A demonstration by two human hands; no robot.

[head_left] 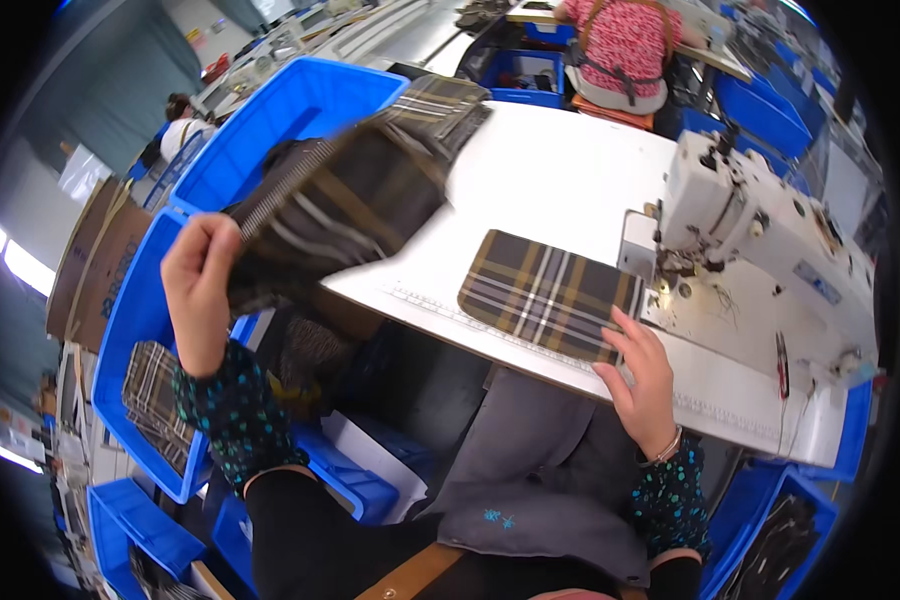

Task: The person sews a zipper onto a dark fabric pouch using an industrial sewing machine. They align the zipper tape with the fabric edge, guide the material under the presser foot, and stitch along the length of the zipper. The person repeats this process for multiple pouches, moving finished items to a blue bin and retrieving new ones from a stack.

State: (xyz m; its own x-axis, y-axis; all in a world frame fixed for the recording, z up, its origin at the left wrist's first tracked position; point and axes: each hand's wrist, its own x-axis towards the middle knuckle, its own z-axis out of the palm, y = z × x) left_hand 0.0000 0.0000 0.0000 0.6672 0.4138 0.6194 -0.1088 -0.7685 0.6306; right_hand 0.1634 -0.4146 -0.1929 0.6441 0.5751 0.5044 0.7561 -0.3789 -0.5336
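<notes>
My left hand (pixel 201 270), raised at the table's left edge, pinches the edge of a dark plaid fabric piece (pixel 345 205). That cloth is smeared by motion and spreads rightward over the white table. Flat on the tabletop lies a plaid panel (pixel 545 295) with brown and white stripes and rounded left corners. The fingers of my right hand (pixel 643 372) are stretched out on the panel's right end, thumb apart. Just beyond that end stands a white sewing machine (pixel 740 225); the panel's right edge is close to its needle area.
Blue bins (pixel 135 330) stand along the left, one holding folded plaid pieces (pixel 157 395). Another blue bin (pixel 770 530) with dark cloth is at lower right. Thread snips (pixel 782 365) lie by the machine. A ruler strip (pixel 490 325) runs along the table's front edge. A person (pixel 625 50) sits beyond.
</notes>
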